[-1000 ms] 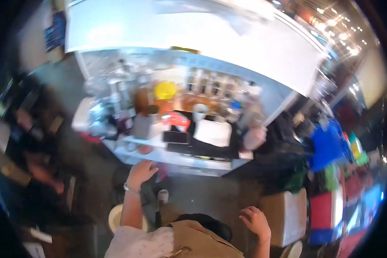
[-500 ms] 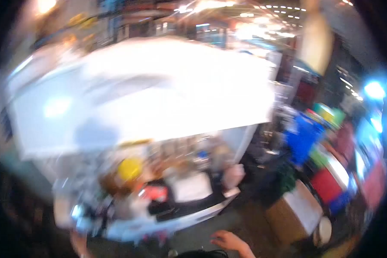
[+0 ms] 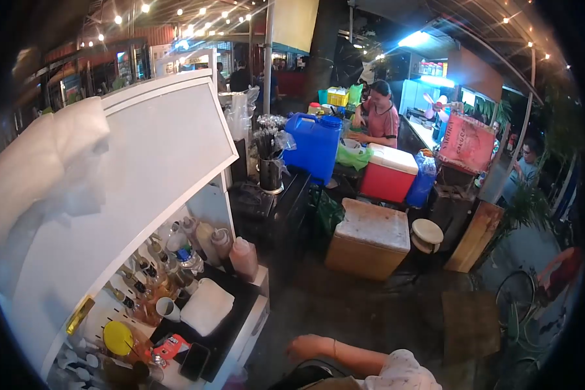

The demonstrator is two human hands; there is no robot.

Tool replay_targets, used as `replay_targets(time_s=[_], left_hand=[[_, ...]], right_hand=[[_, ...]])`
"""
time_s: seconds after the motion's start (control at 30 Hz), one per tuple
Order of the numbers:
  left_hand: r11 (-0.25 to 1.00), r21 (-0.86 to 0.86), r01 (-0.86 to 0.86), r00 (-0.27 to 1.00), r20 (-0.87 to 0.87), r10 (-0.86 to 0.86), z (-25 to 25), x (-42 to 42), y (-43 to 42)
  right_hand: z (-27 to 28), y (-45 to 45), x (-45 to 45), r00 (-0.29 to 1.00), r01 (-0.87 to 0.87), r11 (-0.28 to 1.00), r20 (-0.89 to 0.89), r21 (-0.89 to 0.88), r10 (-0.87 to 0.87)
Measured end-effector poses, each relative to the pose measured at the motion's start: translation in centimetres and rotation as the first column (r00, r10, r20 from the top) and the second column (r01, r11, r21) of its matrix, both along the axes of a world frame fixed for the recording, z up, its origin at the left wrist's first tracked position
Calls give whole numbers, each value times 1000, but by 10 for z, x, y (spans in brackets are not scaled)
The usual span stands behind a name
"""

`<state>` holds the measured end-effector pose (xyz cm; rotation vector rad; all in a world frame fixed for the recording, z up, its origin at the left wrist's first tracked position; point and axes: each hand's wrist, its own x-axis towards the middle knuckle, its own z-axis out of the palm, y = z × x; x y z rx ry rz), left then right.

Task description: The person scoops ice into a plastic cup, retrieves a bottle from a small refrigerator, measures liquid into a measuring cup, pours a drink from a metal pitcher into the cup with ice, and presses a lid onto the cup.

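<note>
My right hand (image 3: 307, 349) hangs low at the bottom middle, beside the white stall counter, with a thin band on the wrist. Its fingers point down and are partly hidden, so what they do is unclear. My left hand is out of view. Nearest on the counter are a black phone (image 3: 195, 361), a red packet (image 3: 170, 346), a folded white cloth (image 3: 207, 306) and a white cup (image 3: 168, 309). A yellow round lid (image 3: 118, 338) lies left of them. Squeeze bottles (image 3: 243, 259) and several pump bottles stand behind.
A white raised panel (image 3: 156, 136) leans over the counter. Across the walkway stand a foam box (image 3: 370, 237), a red cooler (image 3: 389, 172), a blue jug (image 3: 312, 146) and a stool (image 3: 427, 234). A person in a pink shirt (image 3: 380, 120) works behind them. A bicycle (image 3: 517, 299) is at right.
My view has swung right, so the counter sits further left and the walkway fills the middle. The blur has cleared. My left hand has left view; my right hand's fingers no longer show spread.
</note>
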<state>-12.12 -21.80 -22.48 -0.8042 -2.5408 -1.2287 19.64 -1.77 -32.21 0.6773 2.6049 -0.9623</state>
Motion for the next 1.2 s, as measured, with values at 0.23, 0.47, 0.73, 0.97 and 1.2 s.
replay_targets(time_s=[0.23, 0.47, 0.73, 0.97, 1.2], left_hand=[[1000, 12, -26, 1000, 0, 25, -4, 12, 8], [989, 58, -137, 990, -23, 139, -6, 17, -9], [633, 310, -709, 625, -139, 768, -40, 24, -230], [720, 103, -686, 717, -67, 694, -19, 42, -273], [703, 50, -709, 703, 114, 702, -25, 47, -294]], right_hand=[[-21, 13, 16, 998, 47, 999, -39, 12, -47], [-12, 15, 38, 997, 63, 996, 49, -64, -59], [-4, 33, 45, 1000, -17, 999, -24, 34, 18], [26, 9, -58, 952, -275, 960, -153, -59, 264], [36, -30, -135, 833, -516, 857, -235, -4, 501]])
